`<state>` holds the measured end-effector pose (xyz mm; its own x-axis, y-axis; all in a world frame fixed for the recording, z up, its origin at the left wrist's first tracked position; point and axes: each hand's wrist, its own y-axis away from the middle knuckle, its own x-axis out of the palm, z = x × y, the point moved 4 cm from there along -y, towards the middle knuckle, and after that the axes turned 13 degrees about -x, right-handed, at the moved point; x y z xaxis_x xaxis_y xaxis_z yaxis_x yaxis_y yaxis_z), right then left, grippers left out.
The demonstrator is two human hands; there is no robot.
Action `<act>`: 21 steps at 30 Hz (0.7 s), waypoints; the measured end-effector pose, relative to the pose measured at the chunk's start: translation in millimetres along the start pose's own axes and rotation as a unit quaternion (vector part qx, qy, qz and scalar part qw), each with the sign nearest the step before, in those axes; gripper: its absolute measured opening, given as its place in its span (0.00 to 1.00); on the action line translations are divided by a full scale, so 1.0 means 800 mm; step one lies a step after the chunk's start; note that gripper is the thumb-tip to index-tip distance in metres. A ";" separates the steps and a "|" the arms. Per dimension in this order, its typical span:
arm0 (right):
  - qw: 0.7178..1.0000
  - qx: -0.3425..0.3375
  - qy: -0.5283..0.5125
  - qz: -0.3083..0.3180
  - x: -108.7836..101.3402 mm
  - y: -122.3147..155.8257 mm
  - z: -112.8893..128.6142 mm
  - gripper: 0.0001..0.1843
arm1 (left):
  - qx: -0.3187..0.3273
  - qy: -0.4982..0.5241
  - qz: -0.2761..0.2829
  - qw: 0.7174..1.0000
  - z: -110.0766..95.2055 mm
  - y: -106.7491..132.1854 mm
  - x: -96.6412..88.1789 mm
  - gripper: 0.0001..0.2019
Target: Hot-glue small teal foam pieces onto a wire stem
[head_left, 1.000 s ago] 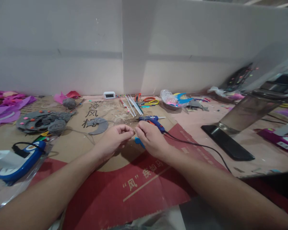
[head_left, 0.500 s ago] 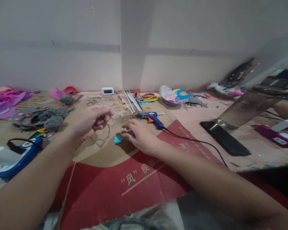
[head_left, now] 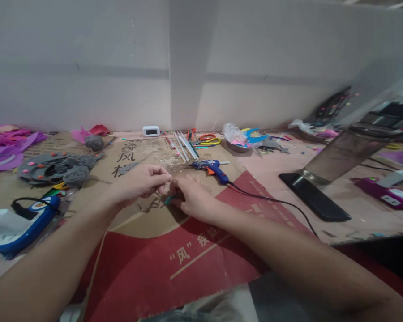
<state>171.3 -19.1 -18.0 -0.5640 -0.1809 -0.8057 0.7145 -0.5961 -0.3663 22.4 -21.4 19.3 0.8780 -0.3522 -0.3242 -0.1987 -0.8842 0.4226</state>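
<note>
My left hand [head_left: 147, 182] is closed in a pinch, its fingertips meeting those of my right hand over the cardboard [head_left: 130, 223]. A thin strand of grey yarn [head_left: 154, 203] loops below the left fingers; its end at the fingertips is hidden. My right hand [head_left: 195, 199] is curled, with a small teal flower-shaped piece [head_left: 169, 200] gripped at its thumb and fingers, partly covered. Just beyond the right hand lies a blue glue gun [head_left: 215, 169]. A small grey piece [head_left: 127, 168] rests past the left wrist.
Glue sticks [head_left: 188, 145], scissors [head_left: 210, 140] and a small white clock [head_left: 151, 131] lie toward the wall. Grey felt and yarn [head_left: 53, 167] and a blue power strip [head_left: 27, 228] are on the left. A black phone [head_left: 314, 197] and a clear bottle [head_left: 339, 152] stand right.
My left hand has moved right and slightly down to meet my right hand. My right hand has closed on the teal piece, which lay flat on the cardboard before.
</note>
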 end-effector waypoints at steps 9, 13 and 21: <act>0.991 0.025 -0.117 -0.067 -0.015 0.009 -0.012 0.04 | 0.052 -0.199 -0.058 0.977 0.010 -0.016 0.007 0.19; 0.988 0.026 -0.130 -0.079 -0.016 0.011 -0.014 0.04 | 0.054 -0.215 -0.071 0.973 0.010 -0.016 0.009 0.15; 0.992 0.020 -0.095 -0.078 -0.021 0.012 -0.010 0.05 | 0.032 -0.213 -0.035 0.976 0.014 -0.015 0.019 0.14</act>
<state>191.4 -15.5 -11.7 -0.7375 -0.2254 -0.6366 0.5969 -0.6586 -0.4583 33.4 -19.6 -0.1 0.6318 -0.3741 -0.6788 -0.1838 -0.9231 0.3377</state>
